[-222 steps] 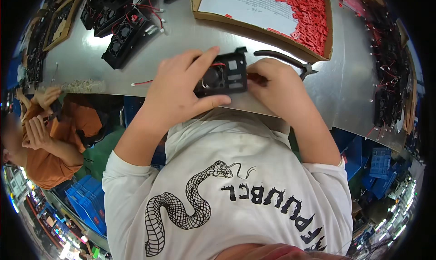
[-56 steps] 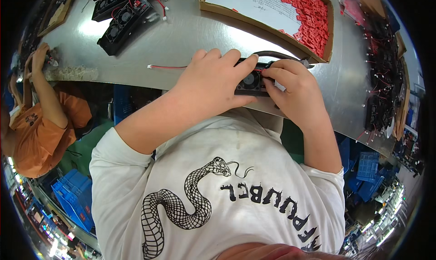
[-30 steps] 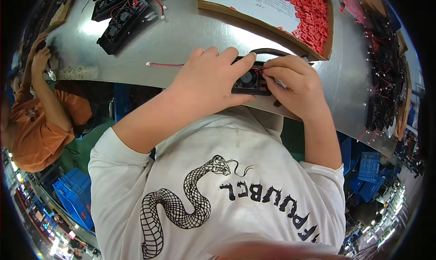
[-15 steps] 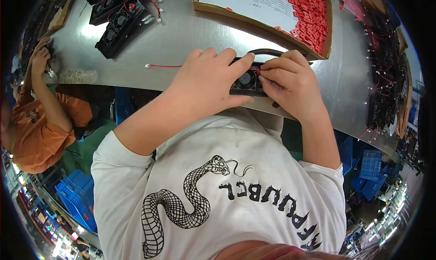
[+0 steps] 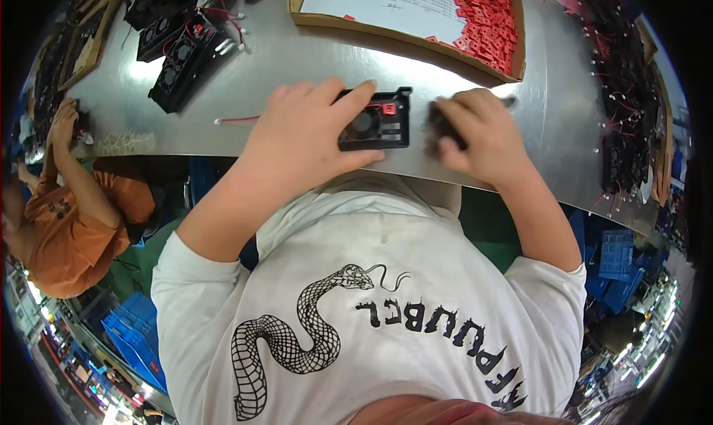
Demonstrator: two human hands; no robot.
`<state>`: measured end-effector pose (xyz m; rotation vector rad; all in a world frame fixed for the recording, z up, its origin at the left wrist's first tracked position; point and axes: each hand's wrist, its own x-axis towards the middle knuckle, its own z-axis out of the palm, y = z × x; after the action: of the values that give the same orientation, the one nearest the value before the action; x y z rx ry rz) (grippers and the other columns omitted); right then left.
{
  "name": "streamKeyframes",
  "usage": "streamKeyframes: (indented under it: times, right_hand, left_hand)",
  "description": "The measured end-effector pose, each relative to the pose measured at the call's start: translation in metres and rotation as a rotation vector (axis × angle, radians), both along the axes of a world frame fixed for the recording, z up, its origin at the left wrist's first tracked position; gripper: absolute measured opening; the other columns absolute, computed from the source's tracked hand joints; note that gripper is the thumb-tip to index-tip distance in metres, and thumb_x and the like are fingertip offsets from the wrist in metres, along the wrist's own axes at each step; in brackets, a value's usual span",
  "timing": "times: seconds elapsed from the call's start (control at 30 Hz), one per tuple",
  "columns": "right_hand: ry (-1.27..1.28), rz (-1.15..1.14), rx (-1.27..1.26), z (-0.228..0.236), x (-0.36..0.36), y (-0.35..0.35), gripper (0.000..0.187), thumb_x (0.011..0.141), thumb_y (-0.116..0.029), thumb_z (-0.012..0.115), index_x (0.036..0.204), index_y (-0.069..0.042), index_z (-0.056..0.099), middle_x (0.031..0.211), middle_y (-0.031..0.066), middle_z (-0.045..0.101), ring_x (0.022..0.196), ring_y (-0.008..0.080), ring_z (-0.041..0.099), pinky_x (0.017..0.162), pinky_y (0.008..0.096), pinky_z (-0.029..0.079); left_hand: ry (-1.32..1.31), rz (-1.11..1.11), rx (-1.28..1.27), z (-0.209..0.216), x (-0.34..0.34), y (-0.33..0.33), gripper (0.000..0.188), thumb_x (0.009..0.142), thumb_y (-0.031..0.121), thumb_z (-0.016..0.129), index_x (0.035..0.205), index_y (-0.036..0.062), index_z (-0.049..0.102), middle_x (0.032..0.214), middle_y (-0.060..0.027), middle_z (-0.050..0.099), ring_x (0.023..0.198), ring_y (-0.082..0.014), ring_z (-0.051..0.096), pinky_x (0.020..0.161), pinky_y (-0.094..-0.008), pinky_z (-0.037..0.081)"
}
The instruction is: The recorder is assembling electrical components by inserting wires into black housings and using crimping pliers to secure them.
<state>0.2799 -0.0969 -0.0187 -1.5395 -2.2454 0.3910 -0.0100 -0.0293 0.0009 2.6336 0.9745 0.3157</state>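
Observation:
My left hand (image 5: 301, 128) is closed round the left part of a black fan housing (image 5: 403, 121), thumb along its near edge and fingers over its far edge. Inside the housing a small round fan (image 5: 364, 122) shows partly beside the fingers. A small red plastic piece (image 5: 388, 109) sits in the housing, right of the fan. From under the hand a red wire (image 5: 239, 119) runs left to a white connector. Just right of the housing, apart from it, my right hand (image 5: 483, 132) is closed on a dark object (image 5: 444, 126), too blurred to name.
A cardboard tray (image 5: 408, 43) with paper and many red pieces (image 5: 486, 31) stands beyond my hands. More black fan housings (image 5: 182, 65) lie at the far left, and wired units (image 5: 616, 128) line the right side. A co-worker in an orange shirt (image 5: 70, 224) sits at left.
My right hand has left the housing's fan area and moved right, now gripping a dark object. The red piece in the housing is now uncovered. My left hand and the housing have shifted left.

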Motion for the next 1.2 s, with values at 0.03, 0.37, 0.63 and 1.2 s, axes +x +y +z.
streamKeyframes:
  times: [0.03, 0.37, 0.63, 1.2]
  right_hand:
    - [0.137, -0.105, 0.011, 0.002, 0.008, 0.003, 0.062, 0.073, -0.033, 0.076, 0.126, -0.005, 0.063, 0.114, 0.0140, 0.065, 0.108, 0.0306, 0.063, 0.091, 0.0438, 0.053]
    - [1.294, 0.419, -0.257, 0.059, -0.013, 0.041, 0.057, 0.091, -0.064, 0.039, 0.103, -0.012, 0.060, 0.081, 0.0088, 0.055, 0.070, 0.0229, 0.046, 0.068, 0.0370, 0.038]
    - [1.235, 0.328, -0.413, 0.051, -0.028, 0.041, 0.045, 0.093, -0.059, 0.043, 0.099, -0.017, 0.056, 0.079, 0.0036, 0.055, 0.072, 0.0188, 0.049, 0.067, 0.0354, 0.039]
    - [1.199, 0.329, -0.426, 0.069, -0.035, 0.042, 0.043, 0.094, -0.056, 0.051, 0.101, -0.014, 0.059, 0.081, 0.0028, 0.060, 0.073, 0.0181, 0.054, 0.068, 0.0341, 0.043]
  left_hand:
    - [0.011, -0.002, 0.044, -0.001, 0.005, -0.001, 0.073, 0.077, 0.051, 0.080, 0.137, 0.0151, 0.059, 0.104, -0.0069, 0.063, 0.096, -0.0290, 0.063, 0.086, -0.0426, 0.046]
    - [0.009, -0.090, 0.013, -0.003, 0.026, 0.001, 0.066, 0.078, 0.049, 0.080, 0.132, 0.0160, 0.060, 0.103, -0.0067, 0.063, 0.093, -0.0292, 0.064, 0.083, -0.0429, 0.046]
    - [0.022, -0.087, 0.021, -0.001, 0.030, 0.001, 0.063, 0.078, 0.046, 0.082, 0.129, 0.0179, 0.060, 0.102, -0.0061, 0.062, 0.092, -0.0284, 0.064, 0.082, -0.0433, 0.046]
    - [0.039, -0.125, -0.057, 0.000, 0.028, -0.004, 0.062, 0.079, 0.045, 0.080, 0.130, 0.0158, 0.060, 0.102, -0.0070, 0.063, 0.091, -0.0295, 0.065, 0.081, -0.0450, 0.047]
